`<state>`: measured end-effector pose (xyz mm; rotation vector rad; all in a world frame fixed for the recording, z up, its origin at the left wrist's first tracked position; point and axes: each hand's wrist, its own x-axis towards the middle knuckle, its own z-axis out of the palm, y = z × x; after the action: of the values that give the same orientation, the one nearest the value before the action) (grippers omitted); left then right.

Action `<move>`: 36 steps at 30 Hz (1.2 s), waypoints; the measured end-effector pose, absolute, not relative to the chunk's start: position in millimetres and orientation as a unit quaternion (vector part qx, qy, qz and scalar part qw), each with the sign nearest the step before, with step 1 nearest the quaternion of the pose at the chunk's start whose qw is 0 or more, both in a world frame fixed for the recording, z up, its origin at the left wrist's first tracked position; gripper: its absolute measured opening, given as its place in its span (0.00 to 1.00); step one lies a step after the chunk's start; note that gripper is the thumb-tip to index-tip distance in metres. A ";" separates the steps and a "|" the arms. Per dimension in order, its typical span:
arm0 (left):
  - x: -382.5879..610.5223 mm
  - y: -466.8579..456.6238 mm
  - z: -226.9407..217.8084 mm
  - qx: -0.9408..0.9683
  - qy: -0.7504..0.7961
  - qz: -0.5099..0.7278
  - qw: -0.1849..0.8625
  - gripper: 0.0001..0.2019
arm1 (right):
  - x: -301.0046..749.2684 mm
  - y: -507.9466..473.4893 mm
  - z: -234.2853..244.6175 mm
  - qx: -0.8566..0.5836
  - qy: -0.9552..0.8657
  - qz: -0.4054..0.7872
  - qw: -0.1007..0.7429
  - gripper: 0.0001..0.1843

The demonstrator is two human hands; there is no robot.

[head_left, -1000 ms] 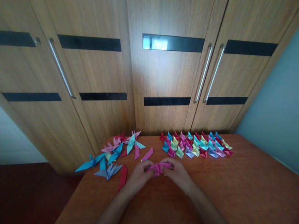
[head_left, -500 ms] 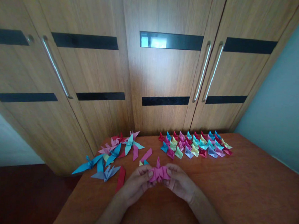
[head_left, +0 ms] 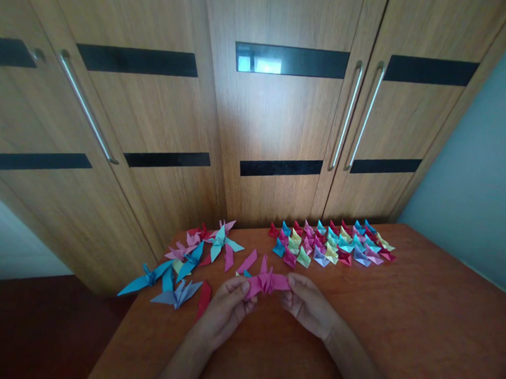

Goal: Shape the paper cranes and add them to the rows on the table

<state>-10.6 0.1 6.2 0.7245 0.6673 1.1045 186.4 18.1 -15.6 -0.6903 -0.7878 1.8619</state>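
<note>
A pink origami crane (head_left: 266,283) is stretched between my two hands above the table, its wings spread to either side and narrow points rising from its middle. My left hand (head_left: 230,303) pinches the left wing between thumb and fingers. At the other wing's tip, my right hand (head_left: 308,306) grips the paper the same way. Just behind my left hand, a small yellow and blue paper piece (head_left: 243,274) shows partly. A pink folded strip (head_left: 247,262) lies beyond the crane.
Several paper cranes (head_left: 177,295) in blue, pink and lilac lie at the table's left, by a red strip (head_left: 204,300). Rows of small colourful folded pieces (head_left: 330,251) stand at the back right. A wooden wardrobe (head_left: 279,122) rises behind the table (head_left: 421,317).
My hands have moved slightly apart, and the pink crane's wings are now pulled out wider and flatter. The camera view has shifted a little.
</note>
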 end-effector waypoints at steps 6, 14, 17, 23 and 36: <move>-13.0 0.5 4.8 0.339 0.332 0.492 0.730 0.11 | 195.2 20.5 -14.8 -0.291 -0.356 0.737 0.495 0.18; -9.0 2.9 1.8 0.372 0.391 0.481 0.691 0.10 | 205.4 30.9 -18.9 -0.447 -0.441 0.550 0.550 0.20; -4.1 3.4 0.1 0.418 0.409 0.462 0.667 0.12 | 207.3 21.3 -13.1 -0.485 -0.521 0.419 0.564 0.19; 6.9 0.9 -3.0 0.493 0.427 0.423 0.629 0.15 | 189.6 -11.6 -10.5 -0.511 -0.700 0.228 0.444 0.09; 2.6 0.3 -6.7 0.512 0.430 0.414 0.618 0.15 | 223.3 7.4 -9.4 -0.682 -0.700 0.013 0.212 0.07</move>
<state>2.6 0.3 -6.7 1.1778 0.9890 0.9515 223.3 7.4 -9.4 -1.8934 -1.9450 0.0354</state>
